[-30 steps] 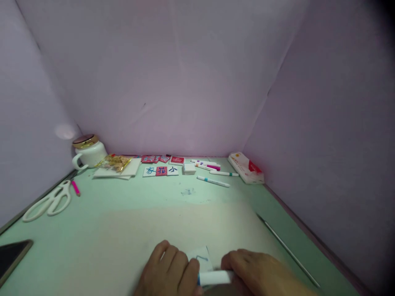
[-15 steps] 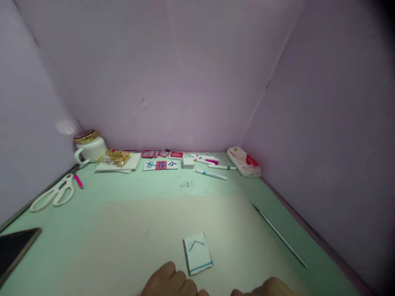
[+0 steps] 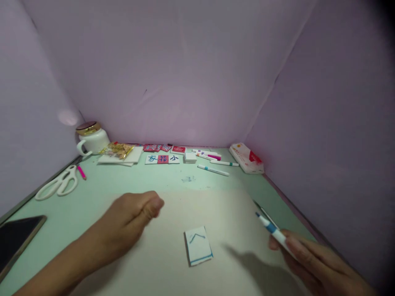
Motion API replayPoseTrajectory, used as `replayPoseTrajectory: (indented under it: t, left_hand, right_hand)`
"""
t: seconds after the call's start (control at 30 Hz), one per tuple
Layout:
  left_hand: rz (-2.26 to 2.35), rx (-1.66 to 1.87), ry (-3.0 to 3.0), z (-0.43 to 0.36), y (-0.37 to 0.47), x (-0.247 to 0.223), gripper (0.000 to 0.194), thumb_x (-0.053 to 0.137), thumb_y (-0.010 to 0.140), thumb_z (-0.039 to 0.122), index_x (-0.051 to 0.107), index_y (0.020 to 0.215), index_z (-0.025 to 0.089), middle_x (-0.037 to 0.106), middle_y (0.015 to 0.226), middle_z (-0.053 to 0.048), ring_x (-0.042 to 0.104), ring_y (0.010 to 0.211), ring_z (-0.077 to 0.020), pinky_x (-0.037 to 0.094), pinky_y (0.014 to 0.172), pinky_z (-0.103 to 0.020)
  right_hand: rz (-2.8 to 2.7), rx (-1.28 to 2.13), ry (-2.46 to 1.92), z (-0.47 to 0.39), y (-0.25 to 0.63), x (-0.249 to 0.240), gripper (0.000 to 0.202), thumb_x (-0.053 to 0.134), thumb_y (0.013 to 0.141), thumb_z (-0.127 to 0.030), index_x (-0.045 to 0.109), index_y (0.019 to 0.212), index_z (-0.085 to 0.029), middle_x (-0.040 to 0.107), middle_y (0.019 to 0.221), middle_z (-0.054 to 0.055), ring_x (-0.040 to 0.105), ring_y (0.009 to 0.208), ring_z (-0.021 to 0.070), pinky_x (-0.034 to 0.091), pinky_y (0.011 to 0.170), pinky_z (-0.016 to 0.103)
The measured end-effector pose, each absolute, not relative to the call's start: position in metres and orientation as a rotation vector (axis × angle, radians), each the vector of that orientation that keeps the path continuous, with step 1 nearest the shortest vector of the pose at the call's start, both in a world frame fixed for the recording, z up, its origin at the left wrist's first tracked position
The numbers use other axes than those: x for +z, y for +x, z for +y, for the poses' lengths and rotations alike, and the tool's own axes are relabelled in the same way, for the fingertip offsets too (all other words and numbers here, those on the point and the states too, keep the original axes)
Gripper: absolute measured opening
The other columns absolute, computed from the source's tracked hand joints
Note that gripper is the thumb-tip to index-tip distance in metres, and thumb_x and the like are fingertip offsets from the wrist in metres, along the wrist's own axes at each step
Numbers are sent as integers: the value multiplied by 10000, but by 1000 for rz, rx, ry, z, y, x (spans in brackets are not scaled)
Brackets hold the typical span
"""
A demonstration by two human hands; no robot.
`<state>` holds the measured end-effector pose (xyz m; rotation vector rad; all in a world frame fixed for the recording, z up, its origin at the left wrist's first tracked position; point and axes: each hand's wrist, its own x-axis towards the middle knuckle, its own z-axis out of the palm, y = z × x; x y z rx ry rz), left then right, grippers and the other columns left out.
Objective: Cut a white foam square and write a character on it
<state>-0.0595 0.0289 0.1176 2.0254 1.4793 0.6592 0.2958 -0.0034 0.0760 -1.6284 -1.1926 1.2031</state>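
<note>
A small white card stack (image 3: 198,246) lies on the pale sheet (image 3: 166,230), with a blue angled stroke on its face and a blue line along its near edge. To its right, my right hand (image 3: 308,257) holds a white marker (image 3: 273,230) with a blue band, its blue tip uncapped and pointing up and left, off the sheet. My left hand (image 3: 135,220) is raised to the left of the card, fingers closed in a pinch; anything between the fingertips is too small or hidden to make out.
White scissors (image 3: 60,183), a pink pencil (image 3: 81,172) and a dark phone (image 3: 20,236) lie left. Along the back are a lidded mug (image 3: 94,139), a gold packet (image 3: 119,151), lettered cards (image 3: 162,159), several markers (image 3: 213,170) and a tissue pack (image 3: 247,158). A thin rod (image 3: 268,216) lies right.
Both hands have risen into view from the bottom edge, the left going up and left, the right outward with the marker now showing. The view has shifted slightly.
</note>
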Motion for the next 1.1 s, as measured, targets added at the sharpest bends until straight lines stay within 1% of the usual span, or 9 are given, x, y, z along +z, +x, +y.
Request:
replayPoseTrajectory:
  t: [0.17, 0.33, 0.43, 0.53, 0.6, 0.67, 0.77, 0.93, 1.1]
  left_hand:
    - [1343, 615, 1800, 27, -37, 98, 421, 314, 912, 512, 552, 731, 216, 449, 601, 51, 420, 556, -117, 352, 515, -201]
    - [1599, 372, 1891, 12, -23, 80, 262, 506, 818, 416, 622, 957, 226, 665, 791, -2, 612, 717, -199, 460, 646, -294]
    - [1674, 286, 2025, 4, -12, 73, 597, 681, 684, 390, 564, 1243, 215, 663, 1127, -104, 631, 964, -305, 487, 817, -432]
    - [1648, 207, 2123, -2, -1, 65, 774, 734, 660, 434, 492, 1340, 159, 627, 1155, -158, 595, 1020, -353, 477, 854, -498]
    - [1634, 191, 2168, -3, 4, 60, 811, 745, 667, 445, 465, 1356, 121, 623, 1111, -165, 582, 1000, -352, 475, 845, -504]
    - [1618, 209, 2200, -3, 6, 57, 722, 739, 690, 441, 512, 1298, 125, 625, 1044, -141, 575, 954, -331, 476, 815, -495]
    - [1595, 280, 2225, -2, 5, 53, 520, 715, 725, 419, 577, 1164, 178, 614, 955, -85, 563, 880, -294, 469, 762, -472]
    - [1568, 364, 2254, 0, 3, 48, 432, 712, 719, 375, 568, 1095, 218, 594, 919, -50, 544, 847, -270, 442, 731, -439]
    - [1559, 385, 2247, 0, 3, 45, 406, 713, 711, 358, 562, 1062, 222, 593, 904, -45, 539, 832, -259, 424, 722, -419]
  right_hand:
    - [-1133, 1587, -1405, -5, 261, 74, 506, 655, 767, -577, 630, 1192, -305, 568, 621, -35, 219, 376, 34, 160, 363, 162]
    - [-1040, 1701, -1172, -1, 253, 73, 301, 671, 764, -490, 729, 917, -237, 651, 673, 19, 368, 337, 48, 282, 345, 188]
    - [-1024, 1756, -982, -3, 251, 79, 386, 612, 771, -555, 729, 994, -263, 732, 816, 94, 660, 618, 214, 500, 537, 315]
    - [-1079, 1659, -909, -5, 248, 81, 407, 729, 691, -541, 691, 1046, -347, 762, 921, 75, 687, 851, 280, 514, 723, 389]
    - [-1116, 1556, -938, -7, 245, 76, 356, 808, 652, -448, 666, 969, -366, 764, 829, 34, 673, 751, 229, 497, 673, 327]
    - [-1087, 1523, -940, -8, 239, 70, 195, 726, 751, -477, 638, 825, -318, 710, 628, 7, 619, 604, 181, 465, 602, 280]
    - [-1004, 1556, -952, -8, 224, 60, 408, 468, 880, -612, 597, 712, -263, 563, 432, -12, 519, 456, 157, 408, 502, 256]
    - [-1112, 1192, -1132, -8, 194, 45, 407, 552, 809, -647, 690, 843, -266, 571, 566, -19, 483, 505, 138, 351, 502, 240]
    - [-1226, 920, -1179, -12, 180, 33, 157, 731, 738, -437, 705, 764, -285, 610, 617, -22, 504, 531, 135, 342, 496, 235]
